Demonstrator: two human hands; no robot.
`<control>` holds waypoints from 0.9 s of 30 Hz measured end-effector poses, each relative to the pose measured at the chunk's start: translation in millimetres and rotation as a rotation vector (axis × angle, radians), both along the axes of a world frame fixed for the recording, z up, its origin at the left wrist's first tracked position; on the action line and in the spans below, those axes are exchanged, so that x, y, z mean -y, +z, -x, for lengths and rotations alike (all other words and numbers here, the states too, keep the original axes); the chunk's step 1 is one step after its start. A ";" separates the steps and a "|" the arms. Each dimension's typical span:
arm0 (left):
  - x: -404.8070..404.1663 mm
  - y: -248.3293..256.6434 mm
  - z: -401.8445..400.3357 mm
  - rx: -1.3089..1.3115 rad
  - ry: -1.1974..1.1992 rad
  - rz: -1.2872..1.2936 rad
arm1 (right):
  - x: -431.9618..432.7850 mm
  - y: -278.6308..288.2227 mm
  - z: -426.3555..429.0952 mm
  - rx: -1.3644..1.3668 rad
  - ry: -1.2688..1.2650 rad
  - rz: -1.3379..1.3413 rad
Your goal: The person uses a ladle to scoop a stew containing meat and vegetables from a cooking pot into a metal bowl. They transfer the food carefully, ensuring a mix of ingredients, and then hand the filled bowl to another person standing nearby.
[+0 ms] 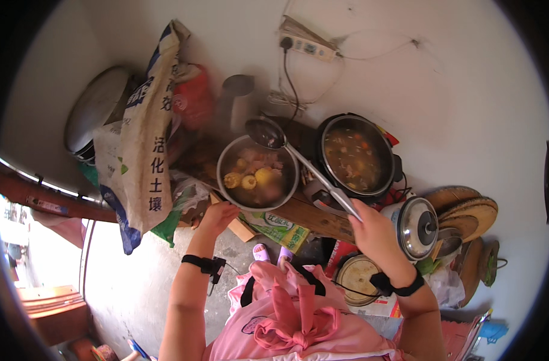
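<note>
My right hand is closed around the handle of a metal ladle. The ladle slants to the far left, its dark, wet-looking bowl over the far rim of a round metal pot. In that pot are pieces of corn cob and pinkish meat chunks in broth; steam blurs part of them. My left hand grips the pot's near-left rim. Right of the pot, an open electric cooker holds a brownish soup with orange and yellow bits.
A wooden bench carries both pots. Left stands a tall woven sack bearing writing, beside a red bag. A power strip hangs on the wall. Rightward are a lidded pot and round wooden boards.
</note>
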State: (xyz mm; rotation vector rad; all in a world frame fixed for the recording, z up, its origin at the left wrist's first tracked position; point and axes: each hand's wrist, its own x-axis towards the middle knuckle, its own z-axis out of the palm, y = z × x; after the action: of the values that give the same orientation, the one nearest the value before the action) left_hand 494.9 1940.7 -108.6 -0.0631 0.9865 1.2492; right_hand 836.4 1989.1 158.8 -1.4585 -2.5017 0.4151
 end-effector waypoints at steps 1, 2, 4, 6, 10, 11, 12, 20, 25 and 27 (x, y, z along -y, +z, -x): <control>-0.1 3.2 -2.5 0.006 0.003 -0.014 | 1.8 13.2 -13.8 -0.119 -0.041 0.059; 5.0 7.4 -4.8 -0.063 -0.032 -0.117 | 4.7 23.3 -27.3 -0.173 -0.080 0.042; 6.8 18.5 -7.1 -0.061 -0.055 -0.114 | 9.9 43.0 -56.1 -0.235 -0.135 -0.003; 4.6 15.3 -10.7 -0.046 -0.061 -0.102 | 14.5 66.5 -79.5 -0.108 -0.206 -0.039; -3.1 10.2 -16.4 -0.027 -0.069 -0.060 | 6.7 70.4 -123.9 0.045 -0.223 -0.103; -4.4 10.8 -17.0 -0.010 -0.065 -0.059 | 3.8 70.4 -129.1 0.086 -0.236 -0.076; -4.3 14.2 -16.7 0.002 -0.072 -0.059 | 1.6 66.0 -132.9 0.115 -0.183 -0.110; -3.7 11.3 -15.9 -0.055 -0.085 -0.043 | -29.8 60.8 -104.5 0.544 -0.032 -0.068; -4.8 19.9 -22.7 -0.071 -0.044 -0.020 | -65.9 55.3 -94.9 0.609 0.081 0.070; -2.8 23.5 -24.7 -0.079 -0.011 -0.006 | -78.4 56.8 -91.2 0.633 0.105 0.134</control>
State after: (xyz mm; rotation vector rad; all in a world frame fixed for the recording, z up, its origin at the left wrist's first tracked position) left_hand 519.6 1943.5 -85.1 -0.0036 1.0504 1.2528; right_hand 927.7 2067.5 215.6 -1.7269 -3.0967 0.1488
